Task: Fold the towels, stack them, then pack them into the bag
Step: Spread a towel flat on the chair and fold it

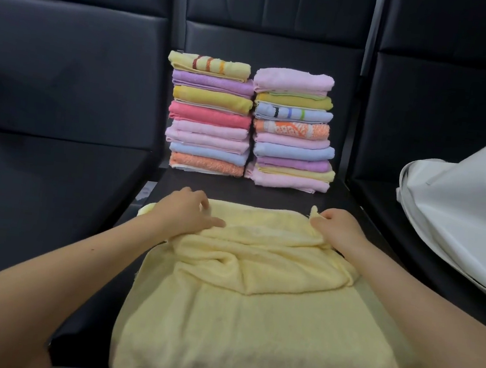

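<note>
Pale yellow towel (254, 290) spread over the middle black seat (341, 206), near half flat and hanging off the front edge, far half bunched into a loose ridge across the middle; left hand (186, 212) sits on the towel's far-left corner, fingers curled down onto the fabric, thumb pointing right along the fold; grip there looks like a light pinch of the edge (fingertips partly hidden by the cloth, so how much fabric it has is unclear); right hand (337, 228) at the far-right corner, thumb and fingers closed on a small raised tab of towel, corner lifted slightly off the seat; both forearms come in from the lower corners, hands well apart, one at each far corner; behind the towel, against the seat back, two stacks of folded towels side by side, nearly touching; left stack (209, 117) topped by a yellow towel with red and orange stripes, then purple, yellow, coral, pinks, blue, orange; right stack (294, 129) topped by a pink one, with yellow, striped blue, orange patterned, pink, blue, purple below; white bag (466, 213) lies on the next seat to the right, apart from the towel and stacks.
</note>
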{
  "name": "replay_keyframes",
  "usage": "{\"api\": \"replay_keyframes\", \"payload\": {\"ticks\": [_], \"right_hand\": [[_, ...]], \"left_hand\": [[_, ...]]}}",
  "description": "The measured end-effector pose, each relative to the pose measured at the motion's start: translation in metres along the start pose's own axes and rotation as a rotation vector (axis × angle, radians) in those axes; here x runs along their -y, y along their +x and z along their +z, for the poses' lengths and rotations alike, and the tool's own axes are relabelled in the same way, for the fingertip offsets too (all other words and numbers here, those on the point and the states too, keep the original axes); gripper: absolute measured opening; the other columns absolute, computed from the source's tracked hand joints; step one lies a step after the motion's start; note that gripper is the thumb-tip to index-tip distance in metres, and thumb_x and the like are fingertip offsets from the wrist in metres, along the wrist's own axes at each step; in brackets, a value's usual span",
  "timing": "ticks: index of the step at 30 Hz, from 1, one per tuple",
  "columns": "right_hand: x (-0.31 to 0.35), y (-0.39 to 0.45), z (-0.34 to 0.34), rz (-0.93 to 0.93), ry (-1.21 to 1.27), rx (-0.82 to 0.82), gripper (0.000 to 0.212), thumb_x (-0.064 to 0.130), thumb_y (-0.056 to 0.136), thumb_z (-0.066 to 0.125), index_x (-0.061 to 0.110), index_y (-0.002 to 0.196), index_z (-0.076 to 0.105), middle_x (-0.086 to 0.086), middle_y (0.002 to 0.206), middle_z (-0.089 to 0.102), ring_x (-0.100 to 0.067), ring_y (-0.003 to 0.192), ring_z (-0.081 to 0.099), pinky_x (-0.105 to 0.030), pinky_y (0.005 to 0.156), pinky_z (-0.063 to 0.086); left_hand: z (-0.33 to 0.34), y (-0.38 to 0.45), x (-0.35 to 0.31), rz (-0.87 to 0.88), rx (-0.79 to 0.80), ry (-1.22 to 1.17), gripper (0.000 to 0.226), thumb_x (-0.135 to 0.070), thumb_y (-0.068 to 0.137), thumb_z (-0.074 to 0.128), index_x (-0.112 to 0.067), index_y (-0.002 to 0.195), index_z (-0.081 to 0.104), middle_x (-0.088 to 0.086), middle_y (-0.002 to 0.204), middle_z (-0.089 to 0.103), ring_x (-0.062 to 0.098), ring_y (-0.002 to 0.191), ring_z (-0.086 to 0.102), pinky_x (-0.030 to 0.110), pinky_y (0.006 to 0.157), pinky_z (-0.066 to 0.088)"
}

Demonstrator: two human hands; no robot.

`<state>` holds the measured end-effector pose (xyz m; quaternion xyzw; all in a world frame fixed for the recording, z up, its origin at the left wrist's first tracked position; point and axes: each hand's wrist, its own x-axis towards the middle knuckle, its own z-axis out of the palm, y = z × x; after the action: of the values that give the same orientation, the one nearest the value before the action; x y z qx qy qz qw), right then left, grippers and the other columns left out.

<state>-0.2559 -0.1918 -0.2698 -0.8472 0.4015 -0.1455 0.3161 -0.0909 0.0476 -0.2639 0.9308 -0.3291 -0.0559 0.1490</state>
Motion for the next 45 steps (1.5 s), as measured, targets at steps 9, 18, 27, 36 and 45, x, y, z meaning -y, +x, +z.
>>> {"api": "replay_keyframes", "payload": {"ticks": [9,18,27,36,45], "right_hand": [[-0.002,0.003,0.002,-0.032,-0.001,-0.011,0.03,0.028,0.091,0.05,0.017,0.065,0.041,0.0,0.064,0.037,-0.017,0.061,0.035,-0.031,0.056,0.022],[0.028,0.029,-0.012,0.337,1.013,-0.059,0.019,0.007,0.093,0.058,0.008,0.112,0.061,-0.011,0.11,0.063,-0.026,0.106,0.063,-0.043,0.1,0.049],[0.005,0.026,-0.005,0.101,0.154,-0.162,0.066,0.02,0.091,0.052,0.019,0.152,0.026,-0.012,0.143,0.039,-0.033,0.135,0.035,-0.046,0.108,0.036],[0.007,-0.025,-0.019,-0.35,0.122,-0.165,0.021,0.017,0.093,0.054,0.016,0.111,0.065,-0.001,0.108,0.062,-0.019,0.102,0.059,-0.034,0.087,0.047],[0.013,-0.133,-0.053,-0.483,0.019,0.504,0.013,0.021,0.091,0.064,0.021,0.08,0.07,0.005,0.071,0.066,-0.004,0.061,0.055,-0.02,0.061,0.044]], "left_hand": [[-0.001,0.011,0.01,-0.127,-0.022,0.093,0.074,-0.066,0.079,0.061,-0.017,0.134,0.047,0.01,0.134,0.047,0.029,0.126,0.041,0.041,0.101,0.041],[-0.009,0.037,0.042,-0.258,-0.21,-0.534,0.005,-0.02,0.088,0.064,-0.018,0.092,0.064,0.004,0.087,0.068,0.015,0.066,0.06,0.029,0.057,0.048],[0.004,0.045,0.041,-0.17,-0.301,-0.402,0.033,-0.021,0.096,0.05,-0.018,0.127,0.06,0.002,0.122,0.062,0.02,0.096,0.06,0.031,0.07,0.05],[-0.017,-0.014,-0.005,0.224,-0.36,-0.198,0.03,-0.024,0.097,0.05,-0.016,0.123,0.063,0.003,0.125,0.058,0.02,0.118,0.049,0.034,0.098,0.041],[-0.028,-0.142,-0.046,0.518,0.08,0.02,0.027,-0.058,0.081,0.063,-0.032,0.088,0.061,-0.015,0.086,0.054,0.002,0.08,0.051,0.021,0.071,0.042]]}}
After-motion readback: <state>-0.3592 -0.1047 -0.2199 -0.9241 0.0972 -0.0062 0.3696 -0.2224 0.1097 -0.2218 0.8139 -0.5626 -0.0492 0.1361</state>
